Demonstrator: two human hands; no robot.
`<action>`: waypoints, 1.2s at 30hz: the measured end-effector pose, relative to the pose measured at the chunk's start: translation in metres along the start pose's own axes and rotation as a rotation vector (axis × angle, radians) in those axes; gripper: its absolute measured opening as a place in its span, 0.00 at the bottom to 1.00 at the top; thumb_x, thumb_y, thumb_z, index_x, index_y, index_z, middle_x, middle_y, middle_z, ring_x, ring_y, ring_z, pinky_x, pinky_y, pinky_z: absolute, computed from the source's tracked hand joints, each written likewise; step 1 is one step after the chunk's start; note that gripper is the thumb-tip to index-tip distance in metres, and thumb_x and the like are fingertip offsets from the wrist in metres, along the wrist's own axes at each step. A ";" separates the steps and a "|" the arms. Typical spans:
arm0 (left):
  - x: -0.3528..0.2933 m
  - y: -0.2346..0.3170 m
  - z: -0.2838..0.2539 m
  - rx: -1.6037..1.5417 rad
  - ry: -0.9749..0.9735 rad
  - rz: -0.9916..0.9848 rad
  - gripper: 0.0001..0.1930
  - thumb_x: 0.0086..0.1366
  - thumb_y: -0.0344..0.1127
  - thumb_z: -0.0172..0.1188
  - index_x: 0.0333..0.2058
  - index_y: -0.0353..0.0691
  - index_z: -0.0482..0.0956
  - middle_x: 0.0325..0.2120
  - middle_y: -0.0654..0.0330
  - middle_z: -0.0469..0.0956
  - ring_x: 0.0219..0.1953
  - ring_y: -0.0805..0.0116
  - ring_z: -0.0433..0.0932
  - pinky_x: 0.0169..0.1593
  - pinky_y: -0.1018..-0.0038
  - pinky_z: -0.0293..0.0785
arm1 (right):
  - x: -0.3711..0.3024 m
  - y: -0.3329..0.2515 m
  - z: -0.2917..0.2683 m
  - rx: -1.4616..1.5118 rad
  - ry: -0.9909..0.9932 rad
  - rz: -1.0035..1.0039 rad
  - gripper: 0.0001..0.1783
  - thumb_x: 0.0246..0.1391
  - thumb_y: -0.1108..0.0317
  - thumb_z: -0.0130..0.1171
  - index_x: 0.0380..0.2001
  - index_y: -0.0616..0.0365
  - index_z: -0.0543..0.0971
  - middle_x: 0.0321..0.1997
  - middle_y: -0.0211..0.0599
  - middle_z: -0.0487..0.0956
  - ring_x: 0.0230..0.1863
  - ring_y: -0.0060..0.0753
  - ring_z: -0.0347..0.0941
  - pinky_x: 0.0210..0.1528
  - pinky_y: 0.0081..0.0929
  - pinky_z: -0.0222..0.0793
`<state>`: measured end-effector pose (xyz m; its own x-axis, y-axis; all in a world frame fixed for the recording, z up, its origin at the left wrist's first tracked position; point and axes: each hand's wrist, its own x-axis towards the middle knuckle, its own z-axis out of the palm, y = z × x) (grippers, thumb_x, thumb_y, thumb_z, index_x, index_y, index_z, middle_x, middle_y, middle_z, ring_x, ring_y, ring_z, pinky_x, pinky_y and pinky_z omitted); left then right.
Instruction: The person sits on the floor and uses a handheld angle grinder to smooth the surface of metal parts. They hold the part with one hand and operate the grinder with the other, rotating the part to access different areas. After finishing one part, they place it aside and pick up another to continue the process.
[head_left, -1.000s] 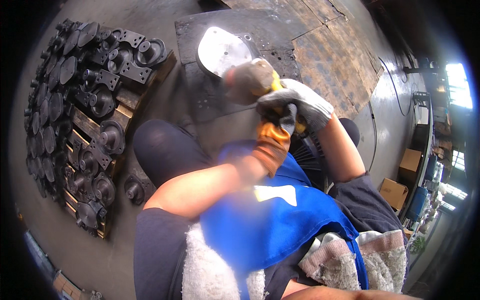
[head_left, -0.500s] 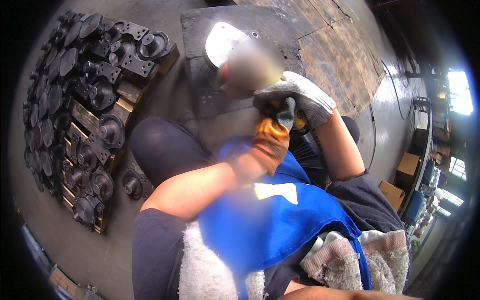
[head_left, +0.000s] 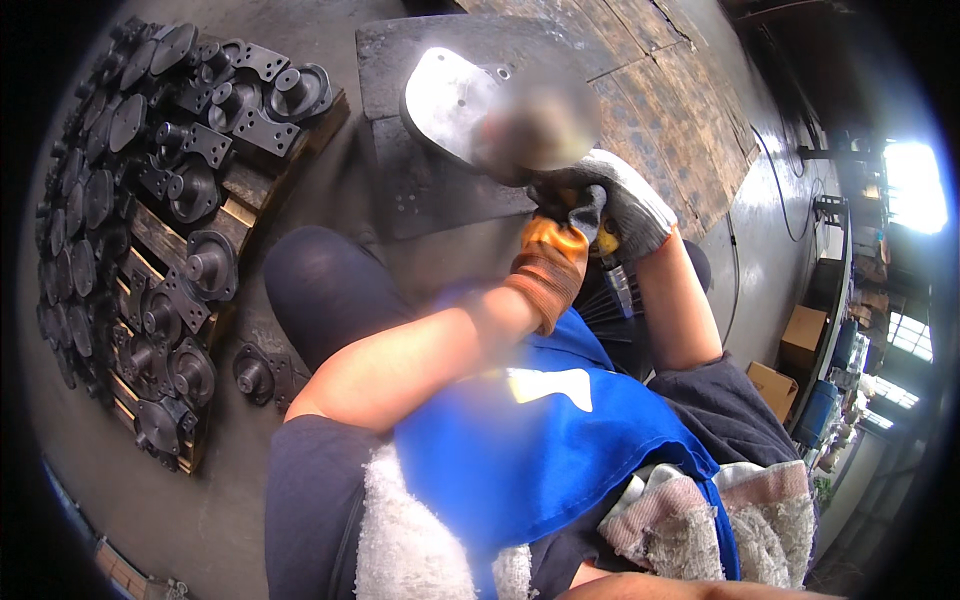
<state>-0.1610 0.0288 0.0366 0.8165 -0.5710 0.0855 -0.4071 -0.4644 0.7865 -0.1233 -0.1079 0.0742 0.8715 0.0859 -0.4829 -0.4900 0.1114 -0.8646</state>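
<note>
My left hand [head_left: 555, 262], in an orange-and-grey glove, is closed round the near part of a yellow-and-black handheld power tool [head_left: 607, 241]. My right hand [head_left: 628, 200], in a white-and-grey glove, wraps the same tool from the right, just beyond the left hand. A blurred patch hides the tool's front end, so its working head cannot be made out. Under and beside that patch lies a bright, bare metal plate [head_left: 446, 100] with rounded corners and small holes. The plate rests on a dark work surface [head_left: 420, 200] in front of my knees.
At the left, a wooden pallet [head_left: 158, 243] bears rows of dark metal plates with round hubs [head_left: 208, 263]. Another such part [head_left: 254, 374] lies on the floor near my left knee. Scuffed boards [head_left: 680, 130] stretch away at the far right. A cable [head_left: 735, 270] and cardboard boxes [head_left: 770, 388] are at the right.
Both hands and the tool have shifted slightly to the right and nearer to me, and more of the bright plate shows. Both hands keep their grip. The whole view has moved slightly.
</note>
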 end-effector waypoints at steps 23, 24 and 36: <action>-0.014 -0.034 0.068 0.437 0.288 0.157 0.09 0.64 0.37 0.49 0.35 0.47 0.79 0.31 0.52 0.79 0.34 0.52 0.76 0.40 0.61 0.71 | -0.002 -0.013 -0.001 -0.087 0.019 0.099 0.11 0.53 0.68 0.60 0.38 0.63 0.79 0.33 0.33 0.80 0.35 0.23 0.76 0.40 0.21 0.73; -0.005 -0.034 0.054 0.301 0.153 0.105 0.10 0.65 0.39 0.48 0.36 0.47 0.79 0.32 0.52 0.79 0.35 0.53 0.77 0.40 0.62 0.72 | 0.005 -0.010 -0.003 -0.074 0.028 0.081 0.11 0.53 0.68 0.60 0.38 0.62 0.79 0.33 0.32 0.80 0.35 0.23 0.76 0.40 0.21 0.73; 0.034 -0.008 0.010 -0.463 -0.142 -0.534 0.28 0.67 0.61 0.45 0.37 0.40 0.81 0.36 0.51 0.81 0.41 0.50 0.78 0.44 0.63 0.73 | 0.014 -0.002 -0.003 0.232 0.010 0.063 0.11 0.53 0.69 0.60 0.37 0.65 0.78 0.34 0.39 0.81 0.34 0.29 0.77 0.40 0.23 0.75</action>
<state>-0.1346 0.0064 0.0271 0.7819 -0.4433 -0.4383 0.2735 -0.3879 0.8802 -0.1101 -0.1097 0.0691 0.8385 0.0906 -0.5373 -0.5343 0.3303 -0.7781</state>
